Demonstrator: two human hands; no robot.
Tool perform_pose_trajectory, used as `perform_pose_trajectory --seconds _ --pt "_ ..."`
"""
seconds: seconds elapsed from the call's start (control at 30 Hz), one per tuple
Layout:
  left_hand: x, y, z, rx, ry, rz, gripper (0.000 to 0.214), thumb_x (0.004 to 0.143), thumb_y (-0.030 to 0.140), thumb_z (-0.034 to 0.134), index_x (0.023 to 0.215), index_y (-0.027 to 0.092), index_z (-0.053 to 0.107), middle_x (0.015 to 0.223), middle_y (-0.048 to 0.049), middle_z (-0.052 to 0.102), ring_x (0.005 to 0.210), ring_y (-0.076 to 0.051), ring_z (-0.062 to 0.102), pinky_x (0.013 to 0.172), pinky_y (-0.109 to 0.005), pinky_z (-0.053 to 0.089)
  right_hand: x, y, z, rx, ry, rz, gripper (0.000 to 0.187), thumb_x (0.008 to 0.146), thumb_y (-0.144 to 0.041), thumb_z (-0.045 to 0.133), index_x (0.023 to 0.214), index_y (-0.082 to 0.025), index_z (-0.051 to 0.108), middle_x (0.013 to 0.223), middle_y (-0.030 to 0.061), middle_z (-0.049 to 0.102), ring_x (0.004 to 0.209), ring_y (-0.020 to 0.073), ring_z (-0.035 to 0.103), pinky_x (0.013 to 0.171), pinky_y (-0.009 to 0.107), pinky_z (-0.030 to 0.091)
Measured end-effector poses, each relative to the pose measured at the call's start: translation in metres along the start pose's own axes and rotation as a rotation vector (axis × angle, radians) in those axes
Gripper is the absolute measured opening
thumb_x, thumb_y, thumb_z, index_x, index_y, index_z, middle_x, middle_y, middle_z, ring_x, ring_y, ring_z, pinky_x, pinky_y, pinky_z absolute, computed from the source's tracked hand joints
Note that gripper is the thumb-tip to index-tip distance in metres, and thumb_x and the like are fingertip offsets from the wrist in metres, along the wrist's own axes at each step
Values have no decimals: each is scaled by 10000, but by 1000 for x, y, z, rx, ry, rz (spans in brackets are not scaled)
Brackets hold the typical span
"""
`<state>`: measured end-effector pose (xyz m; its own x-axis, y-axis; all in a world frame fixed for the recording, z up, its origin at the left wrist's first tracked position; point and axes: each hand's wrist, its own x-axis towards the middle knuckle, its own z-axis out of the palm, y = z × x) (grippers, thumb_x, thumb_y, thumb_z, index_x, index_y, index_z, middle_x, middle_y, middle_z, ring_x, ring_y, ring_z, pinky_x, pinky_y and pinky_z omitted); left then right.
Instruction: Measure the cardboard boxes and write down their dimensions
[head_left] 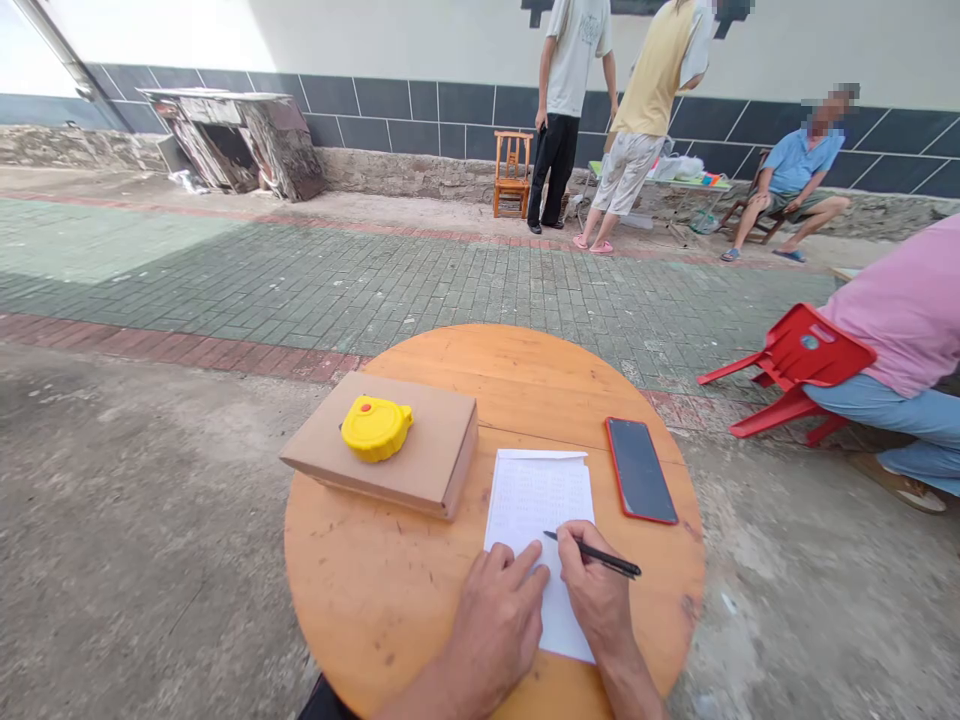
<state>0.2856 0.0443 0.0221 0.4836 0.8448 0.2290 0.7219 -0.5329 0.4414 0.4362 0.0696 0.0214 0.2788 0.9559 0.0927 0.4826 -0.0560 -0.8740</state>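
Note:
A white sheet of paper (pixel 517 500) with faint rows of writing lies on the round wooden table (pixel 420 590). My right hand (pixel 600 590) is closed around a black pen (pixel 611 562), whose tip points left at the middle of the sheet. Whether the tip touches the paper, I cannot tell. My left hand (pixel 501 610) rests on the paper's lower left part, fingers stretched forward and holding nothing. To the left sits a closed cardboard box (pixel 442 430) with a yellow tape measure (pixel 376 428) on top. Right of the paper lies a red-edged phone (pixel 641 470), its screen dark.
At right, a person in pink (pixel 907 300) sits on a red plastic chair (pixel 806 350). By the far wall are two standing people, a seated person in blue (pixel 806 165), a wooden chair (pixel 513 175) and a laden folding table (pixel 716 185).

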Motion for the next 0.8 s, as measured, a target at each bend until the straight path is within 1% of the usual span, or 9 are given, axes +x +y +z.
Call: perform_pose_trajectory --seconds 0.2,0.33,0.43,0.63,0.8 --pt "0 1 -1 3 4 2 353 800 75 506 1104 233 591 1359 22 569 877 -226 472 760 -411 488 -1 1 -1 21 4 4 295 891 -419 479 700 -210 564 548 -36 504 495 132 458 488 234 407" --pt "-1 2 -2 1 0 -2 362 792 77 512 1107 232 598 1354 15 573 878 -226 472 759 -411 488 -1 1 -1 1 -11 -12 277 895 -397 479 713 -210 571 563 -34 516 512 135 470 507 237 412" --pt "-1 1 -2 1 8 -1 366 787 76 518 1107 234 602 1349 11 577 874 -226 474 755 -411 487 0 -1 -2 9 8 -24 277 888 -387 482 689 -211 560 571 -28 524 534 141 488 535 245 423" --pt "-1 1 -2 10 19 -3 357 806 74 506 1107 239 603 1350 21 577 873 -221 472 746 -407 481 -1 -3 -5 95 79 55 289 878 -435 495 714 -209 571 511 -45 488 484 139 470 502 252 415" --pt "-2 1 -1 -2 -3 -9 358 801 83 514 1111 242 597 1368 34 562 881 -226 466 758 -417 476 0 -3 -6 77 64 65 293 861 -443 505 703 -206 576 506 -41 490 474 140 469 484 254 411"
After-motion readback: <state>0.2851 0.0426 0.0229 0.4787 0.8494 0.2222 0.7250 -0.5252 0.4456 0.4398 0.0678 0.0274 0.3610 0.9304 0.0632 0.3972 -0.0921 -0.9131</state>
